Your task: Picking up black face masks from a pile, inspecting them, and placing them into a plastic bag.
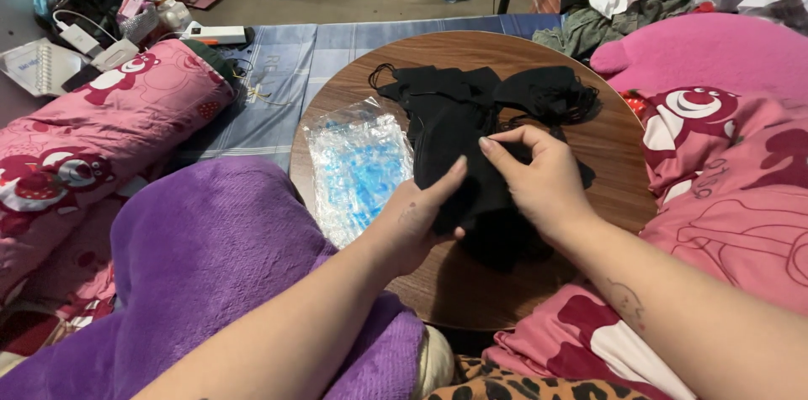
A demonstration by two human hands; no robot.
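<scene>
Black masks (459, 143) stacked on round table (606, 164), pinched between left hand (417, 219), right hand (543, 181) grips

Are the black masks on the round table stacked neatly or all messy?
Messy: the black masks lie overlapping with ear loops straggling, on the round table.

left hand (412, 227): bare, no glove, no ring seen; small faint dark mark near the wrist | right hand (539, 185): bare; nails plain and short | forearms: both bare, no sleeves in view; right forearm carries a small dark line tattoo
</scene>
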